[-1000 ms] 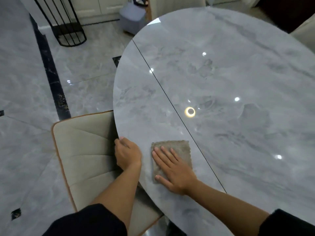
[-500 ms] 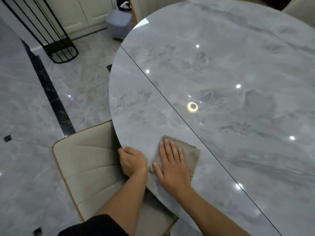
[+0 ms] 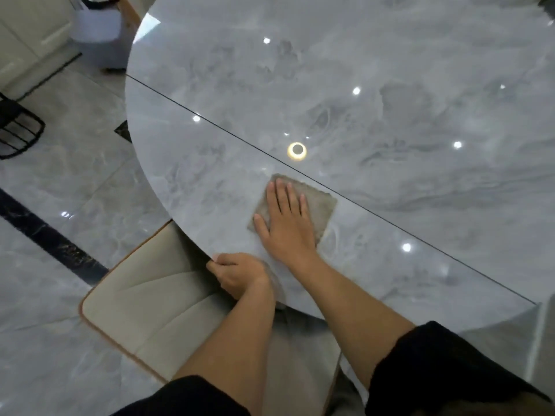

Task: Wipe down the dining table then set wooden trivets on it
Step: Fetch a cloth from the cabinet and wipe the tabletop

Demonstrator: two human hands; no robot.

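A glossy grey marble-look dining table (image 3: 375, 85) fills the upper right, with a thin dark seam running across it. A folded grey-brown cloth (image 3: 319, 205) lies flat on the near part of the top, just short of the seam. My right hand (image 3: 286, 220) presses on the cloth with straight, spread fingers. My left hand (image 3: 237, 273) grips the table's near edge, fingers curled over the rim. No wooden trivets are in view.
A beige padded chair (image 3: 144, 307) with a brown rim is tucked under the table edge below my left hand. A grey stool or bin (image 3: 96, 31) stands at the top left. A black wire rack (image 3: 18, 127) sits on the tiled floor at the left.
My right hand has slid the cloth away from the table edge toward the seam. My left hand stays on the rim. The view has shifted with my head.
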